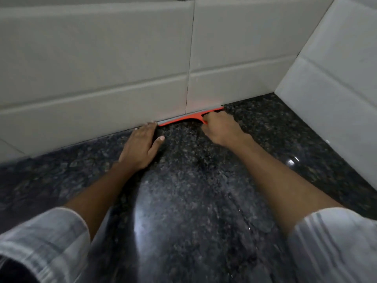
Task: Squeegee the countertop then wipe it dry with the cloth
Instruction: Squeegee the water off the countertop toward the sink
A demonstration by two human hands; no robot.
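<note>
While the right hand [219,129] is curling around the handle of the orange squeegee [183,120], the left hand [142,146] is lying flat and open on the dark granite countertop [193,201], fingertips touching the blade's left end. Blade's sitting right along the far tiled wall [102,68]; another tiled wall [336,68] is closing off the right side.

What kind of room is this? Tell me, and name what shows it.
Probably a kitchen or bathroom counter, set in a corner. A dark speckled stone countertop meets tiled walls at the back and on the right, and the right hand holds a red squeegee against the back wall.
</note>
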